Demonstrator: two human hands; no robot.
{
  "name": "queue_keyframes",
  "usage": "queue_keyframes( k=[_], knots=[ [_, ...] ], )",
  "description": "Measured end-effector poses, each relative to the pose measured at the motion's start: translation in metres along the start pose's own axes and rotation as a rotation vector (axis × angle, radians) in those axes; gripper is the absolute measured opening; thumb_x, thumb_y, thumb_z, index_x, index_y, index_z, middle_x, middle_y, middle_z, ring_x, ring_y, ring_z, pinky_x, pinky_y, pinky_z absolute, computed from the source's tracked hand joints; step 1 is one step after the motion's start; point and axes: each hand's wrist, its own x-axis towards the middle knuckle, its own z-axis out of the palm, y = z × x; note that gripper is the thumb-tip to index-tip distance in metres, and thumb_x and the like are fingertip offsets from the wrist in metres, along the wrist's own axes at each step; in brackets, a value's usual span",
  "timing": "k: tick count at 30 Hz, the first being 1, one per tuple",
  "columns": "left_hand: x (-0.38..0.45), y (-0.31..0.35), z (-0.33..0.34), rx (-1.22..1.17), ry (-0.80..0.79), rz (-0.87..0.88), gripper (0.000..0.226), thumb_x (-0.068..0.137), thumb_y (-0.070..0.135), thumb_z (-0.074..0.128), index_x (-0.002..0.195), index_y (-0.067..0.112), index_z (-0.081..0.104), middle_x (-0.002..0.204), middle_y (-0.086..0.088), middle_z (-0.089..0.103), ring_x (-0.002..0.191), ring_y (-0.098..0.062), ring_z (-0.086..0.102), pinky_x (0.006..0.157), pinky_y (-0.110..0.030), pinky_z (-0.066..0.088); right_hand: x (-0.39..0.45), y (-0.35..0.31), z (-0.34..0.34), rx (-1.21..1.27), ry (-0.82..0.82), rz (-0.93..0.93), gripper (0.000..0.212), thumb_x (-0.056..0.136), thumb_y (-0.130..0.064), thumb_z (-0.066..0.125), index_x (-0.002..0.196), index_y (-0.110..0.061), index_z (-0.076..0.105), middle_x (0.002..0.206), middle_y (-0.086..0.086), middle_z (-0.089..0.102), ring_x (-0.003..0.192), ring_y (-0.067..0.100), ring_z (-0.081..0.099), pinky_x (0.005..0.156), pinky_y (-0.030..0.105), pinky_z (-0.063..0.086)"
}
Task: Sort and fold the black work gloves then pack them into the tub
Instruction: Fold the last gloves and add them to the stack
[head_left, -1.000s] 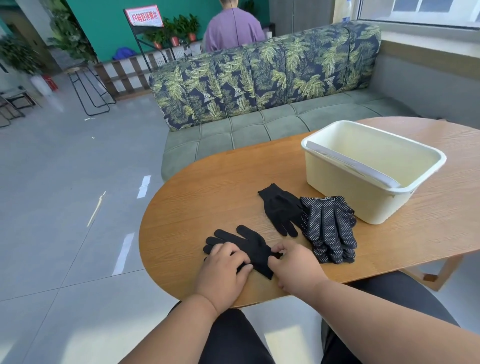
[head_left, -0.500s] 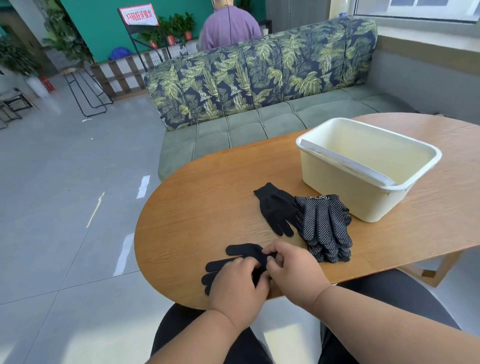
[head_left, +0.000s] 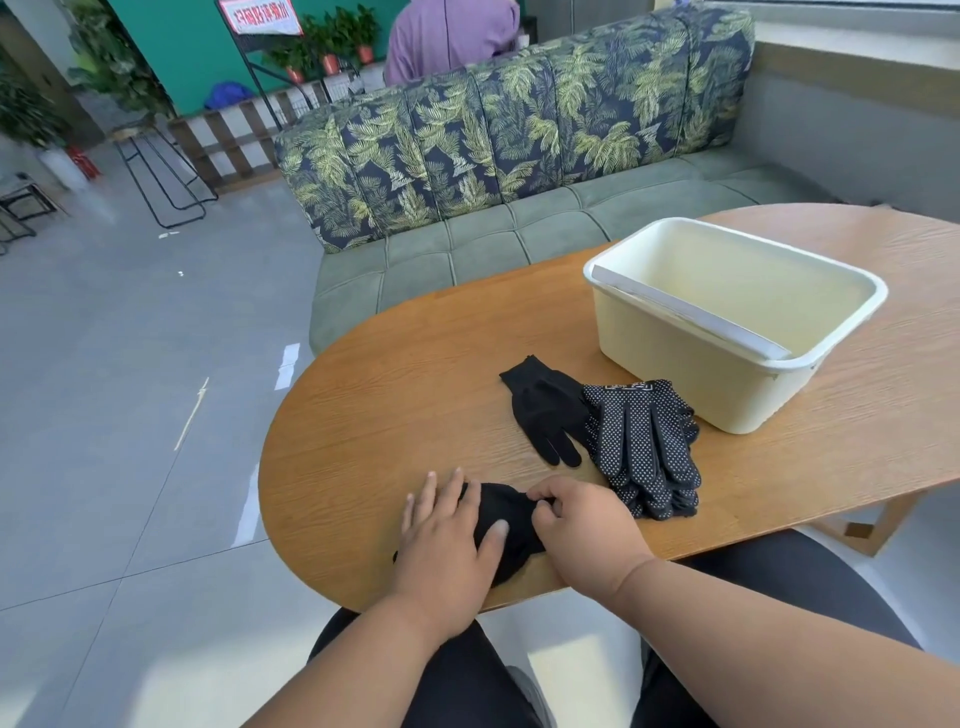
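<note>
A plain black glove (head_left: 506, 525) lies folded at the near edge of the wooden table (head_left: 405, 395). My left hand (head_left: 449, 535) presses flat on its left part with straight fingers. My right hand (head_left: 582, 522) pinches the glove's upper right edge with curled fingers. A second plain black glove (head_left: 545, 410) lies flat farther back. Beside it to the right sits a stack of black gloves with white dots (head_left: 644, 447). The cream tub (head_left: 675, 358) stands behind them; I see nothing inside it.
A green sofa with leaf-print cushions (head_left: 519, 135) runs behind the table. A person in a purple top (head_left: 452, 36) sits beyond it. Grey tiled floor (head_left: 130, 364) lies to the left. My dark trousers (head_left: 467, 675) are below the table edge.
The glove lay spread out with fingers showing; both hands folded it over into a compact bundle. My left hand now lies flat on it.
</note>
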Motion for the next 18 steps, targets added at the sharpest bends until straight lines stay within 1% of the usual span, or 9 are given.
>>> queue_keyframes(
  k=[2, 4, 6, 7, 10, 11, 13, 15, 18],
  knots=[
    [0.01, 0.004, -0.01, -0.046, 0.07, 0.006, 0.066, 0.108, 0.058, 0.026, 0.166, 0.027, 0.02, 0.174, 0.008, 0.011, 0.161, -0.018, -0.003, 0.131, -0.042, 0.0, 0.0, 0.002, 0.001, 0.016, 0.014, -0.002, 0.027, 0.095, -0.025, 0.053, 0.113, -0.031, 0.071, 0.072, -0.016, 0.061, 0.077, 0.009, 0.062, 0.076, 0.027, 0.052],
    [0.025, 0.012, -0.02, -0.092, 0.118, 0.042, 0.058, 0.108, 0.052, 0.034, 0.161, 0.028, 0.037, 0.17, 0.007, 0.026, 0.159, -0.018, 0.011, 0.13, -0.039, 0.01, -0.001, 0.003, 0.001, 0.028, 0.025, 0.004, 0.025, 0.096, -0.023, 0.053, 0.112, -0.03, 0.071, 0.073, -0.015, 0.061, 0.078, 0.01, 0.061, 0.074, 0.027, 0.049],
    [0.043, 0.023, -0.029, -0.167, 0.115, 0.102, 0.047, 0.109, 0.044, 0.04, 0.151, 0.03, 0.052, 0.166, 0.005, 0.035, 0.155, -0.019, 0.019, 0.127, -0.038, 0.016, -0.001, 0.005, 0.001, 0.043, 0.041, 0.01, 0.024, 0.096, -0.021, 0.052, 0.109, -0.03, 0.071, 0.079, -0.012, 0.065, 0.081, 0.013, 0.063, 0.074, 0.028, 0.048],
    [0.052, 0.028, -0.032, -0.206, 0.089, 0.136, 0.043, 0.109, 0.04, 0.042, 0.148, 0.031, 0.057, 0.165, 0.004, 0.036, 0.154, -0.02, 0.02, 0.126, -0.037, 0.016, 0.0, 0.005, 0.001, 0.044, 0.048, 0.007, 0.023, 0.095, -0.019, 0.052, 0.106, -0.028, 0.07, 0.079, -0.011, 0.065, 0.081, 0.015, 0.062, 0.073, 0.028, 0.046],
    [0.078, 0.038, -0.031, -0.198, -0.032, 0.232, 0.041, 0.109, 0.036, 0.041, 0.148, 0.037, 0.057, 0.169, 0.004, 0.029, 0.156, -0.021, 0.015, 0.127, -0.04, 0.013, 0.0, 0.006, 0.002, 0.048, 0.061, -0.001, 0.021, 0.094, -0.017, 0.052, 0.102, -0.026, 0.069, 0.075, -0.012, 0.06, 0.078, 0.015, 0.058, 0.069, 0.026, 0.039],
    [0.084, 0.039, -0.029, -0.177, -0.075, 0.247, 0.042, 0.11, 0.037, 0.04, 0.149, 0.039, 0.054, 0.171, 0.004, 0.026, 0.157, -0.022, 0.012, 0.128, -0.041, 0.012, 0.0, 0.006, 0.002, 0.049, 0.062, 0.001, 0.022, 0.094, -0.018, 0.052, 0.102, -0.026, 0.07, 0.076, -0.012, 0.061, 0.078, 0.015, 0.058, 0.069, 0.027, 0.039],
    [0.092, 0.039, -0.024, -0.139, -0.129, 0.246, 0.044, 0.111, 0.038, 0.037, 0.153, 0.04, 0.048, 0.172, 0.005, 0.022, 0.158, -0.024, 0.011, 0.129, -0.043, 0.012, 0.0, 0.006, 0.002, 0.043, 0.06, 0.006, 0.023, 0.093, -0.019, 0.052, 0.103, -0.026, 0.071, 0.083, -0.009, 0.068, 0.082, 0.015, 0.061, 0.073, 0.029, 0.046],
    [0.096, 0.038, -0.021, -0.075, -0.099, 0.253, 0.047, 0.111, 0.038, 0.036, 0.157, 0.036, 0.044, 0.172, 0.007, 0.025, 0.156, -0.023, 0.015, 0.127, -0.042, 0.014, 0.001, 0.006, 0.002, 0.039, 0.065, 0.011, 0.024, 0.093, -0.021, 0.053, 0.106, -0.027, 0.072, 0.088, -0.007, 0.072, 0.086, 0.016, 0.064, 0.08, 0.031, 0.052],
    [0.094, 0.036, -0.021, -0.015, -0.046, 0.252, 0.05, 0.111, 0.035, 0.035, 0.16, 0.026, 0.041, 0.17, 0.009, 0.029, 0.153, -0.023, 0.02, 0.125, -0.039, 0.014, 0.0, 0.005, 0.002, 0.039, 0.069, 0.007, 0.025, 0.093, -0.02, 0.055, 0.109, -0.026, 0.073, 0.09, -0.006, 0.074, 0.09, 0.016, 0.065, 0.085, 0.032, 0.053]
  ],
)
